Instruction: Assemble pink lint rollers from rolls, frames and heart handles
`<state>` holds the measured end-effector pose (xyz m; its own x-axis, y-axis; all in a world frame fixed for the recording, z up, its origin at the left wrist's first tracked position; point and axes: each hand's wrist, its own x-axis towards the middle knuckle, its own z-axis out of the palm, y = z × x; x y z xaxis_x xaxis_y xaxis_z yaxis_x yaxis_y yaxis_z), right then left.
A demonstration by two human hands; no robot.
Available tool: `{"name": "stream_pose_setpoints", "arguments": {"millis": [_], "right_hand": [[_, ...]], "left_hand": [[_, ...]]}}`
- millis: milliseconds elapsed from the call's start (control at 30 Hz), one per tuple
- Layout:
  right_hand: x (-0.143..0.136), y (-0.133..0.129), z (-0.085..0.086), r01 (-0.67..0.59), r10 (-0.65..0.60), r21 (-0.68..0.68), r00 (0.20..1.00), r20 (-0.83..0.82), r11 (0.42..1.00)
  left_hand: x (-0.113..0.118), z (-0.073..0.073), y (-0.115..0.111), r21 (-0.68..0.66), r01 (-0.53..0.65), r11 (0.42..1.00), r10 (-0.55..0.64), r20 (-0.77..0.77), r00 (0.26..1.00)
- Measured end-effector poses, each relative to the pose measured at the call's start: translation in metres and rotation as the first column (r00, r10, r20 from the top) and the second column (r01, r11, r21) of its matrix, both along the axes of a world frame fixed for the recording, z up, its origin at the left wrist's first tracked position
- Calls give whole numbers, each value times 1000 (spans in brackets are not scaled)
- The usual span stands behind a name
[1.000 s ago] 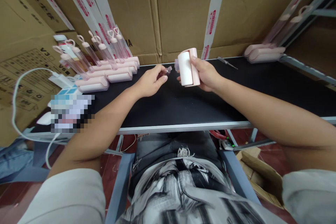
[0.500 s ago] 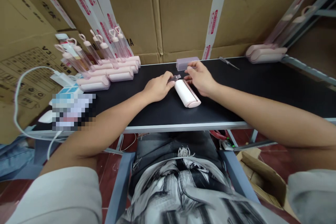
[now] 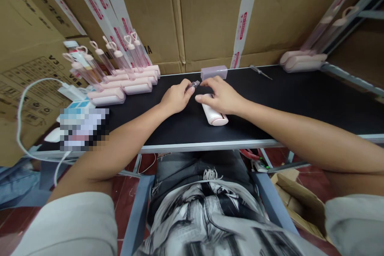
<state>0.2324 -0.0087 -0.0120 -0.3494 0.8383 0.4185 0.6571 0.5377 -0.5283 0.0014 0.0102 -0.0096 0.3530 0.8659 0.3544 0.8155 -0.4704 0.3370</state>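
Between the thumb and fingers of my left hand [image 3: 177, 97] is a small clear plastic piece [image 3: 195, 84], its end pointing right. My right hand [image 3: 223, 97] is just to the right, thumb and fingers apart, over the upper part of a white and pink rounded case [image 3: 215, 117]. The case lies on the black table mat, its lower end showing below the hand. Behind my right hand lies a translucent lilac box [image 3: 213, 72].
Several pink units with clear tubes [image 3: 138, 85] stand at the left, near a white power strip and cable. A screwdriver [image 3: 261, 72] lies at the back. More pink units [image 3: 304, 63] are at the far right. Cardboard [image 3: 210, 16] lines the back.
My left hand has moved slightly left with the clear piece, away from the case. My right hand has shifted left and now covers the case's upper part, its fingers spread.
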Motion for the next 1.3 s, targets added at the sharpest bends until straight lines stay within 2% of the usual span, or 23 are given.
{"name": "stream_pose_setpoints", "arguments": {"millis": [133,300,367,433,533,633,700,800,900,967,1033,1100,1167,1300], "right_hand": [[-1,1,3,44,-29,-112,991,132,993],[17,25,5,119,-111,-246,993,50,962],[24,30,6,137,-136,-223,991,19,965],[26,31,7,145,-140,-132,989,51,980],[24,22,7,124,-112,-34,966,234,992],[21,15,8,140,-102,-57,896,432,988],[23,15,10,148,-99,-73,882,462,986],[31,23,13,172,-150,-41,934,323,984],[39,34,15,158,-159,-9,986,-58,987],[39,38,16,48,-82,-101,927,-367,994],[36,38,16,-118,-44,-236,808,-587,965],[29,33,15,-233,-60,-325,724,-687,916],[22,27,15,-271,-82,-369,698,-711,889],[14,20,14,-289,-79,-356,669,-739,889]], "left_hand": [[1,1,-1,8,16,1000,-16,23,1000],[-1,2,1,11,30,999,-31,46,998],[-2,2,1,-1,30,1000,-29,43,999],[-3,2,1,-10,34,999,-33,37,999],[-3,3,0,-18,36,999,-36,31,999],[-3,4,-1,-25,26,999,-25,23,999],[-3,4,-1,-23,25,999,-24,19,1000],[-3,6,-1,-11,24,1000,-24,24,999],[-4,6,0,-8,36,999,-36,32,999],[-4,6,0,-13,96,995,-96,35,995],[-3,7,-2,-15,182,983,-182,35,983],[-2,8,-6,-6,252,968,-252,32,967],[0,11,-11,12,288,957,-289,26,957],[2,15,-17,44,312,949,-312,4,950]]}}
